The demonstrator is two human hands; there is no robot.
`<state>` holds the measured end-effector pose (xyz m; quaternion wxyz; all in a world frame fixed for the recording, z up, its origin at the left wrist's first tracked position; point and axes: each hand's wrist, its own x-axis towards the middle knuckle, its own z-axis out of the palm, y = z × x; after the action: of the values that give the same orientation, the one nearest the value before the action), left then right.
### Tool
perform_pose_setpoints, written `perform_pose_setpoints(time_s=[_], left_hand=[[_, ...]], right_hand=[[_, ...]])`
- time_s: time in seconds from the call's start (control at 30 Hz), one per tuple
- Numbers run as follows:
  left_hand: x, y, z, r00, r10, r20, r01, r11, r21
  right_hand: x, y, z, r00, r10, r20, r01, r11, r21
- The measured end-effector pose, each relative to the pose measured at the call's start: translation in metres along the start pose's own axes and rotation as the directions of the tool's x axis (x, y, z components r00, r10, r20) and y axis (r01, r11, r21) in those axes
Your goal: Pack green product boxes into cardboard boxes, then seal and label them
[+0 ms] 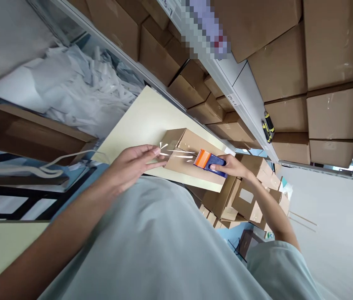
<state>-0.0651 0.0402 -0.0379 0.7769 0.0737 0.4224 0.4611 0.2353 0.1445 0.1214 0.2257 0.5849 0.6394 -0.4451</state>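
A closed brown cardboard box (192,141) lies on the pale yellow tabletop (145,112). My right hand (231,165) is wrapped round a tape dispenser (209,161) with an orange head and a dark blue body, held against the box's top. A strip of shiny clear tape (176,151) runs from the dispenser along the box and past its left edge. There my left hand (139,160) has the loose end of the tape at its thumb and fingertips, with the lower fingers stretched beside the box's end. The fingers' undersides are hidden.
Shelves packed with cardboard boxes (276,75) rise behind the table; two yellow-and-black cutters (268,127) hang on the shelf edge. Crumpled white packing material (85,83) fills the left side, near a long brown carton (23,133). More cardboard boxes (245,196) are stacked at the right.
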Motion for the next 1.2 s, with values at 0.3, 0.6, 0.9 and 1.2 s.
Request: perform_pose_setpoints(time_s=[0.3,0.6,0.9,1.2], left_hand=[[0.026,-0.001,-0.004,0.992,0.046,-0.12,-0.017,0.972,0.233],[0.055,-0.026,-0.013,0.994,0.017,-0.106,0.015,0.956,0.294],[0.079,-0.05,-0.005,0.994,0.0,-0.112,0.044,0.919,0.393],[0.046,-0.044,0.007,0.9,0.386,-0.203,-0.151,0.712,0.685]], right_hand=[[0.003,0.023,0.015,1.0,-0.002,0.015,-0.001,0.985,0.175],[0.0,0.035,0.019,1.0,0.018,0.021,-0.023,0.958,0.285],[0.0,0.025,0.018,1.0,0.003,0.008,-0.004,0.976,0.22],[-0.002,0.024,0.025,0.998,-0.054,-0.044,0.06,0.989,0.136]])
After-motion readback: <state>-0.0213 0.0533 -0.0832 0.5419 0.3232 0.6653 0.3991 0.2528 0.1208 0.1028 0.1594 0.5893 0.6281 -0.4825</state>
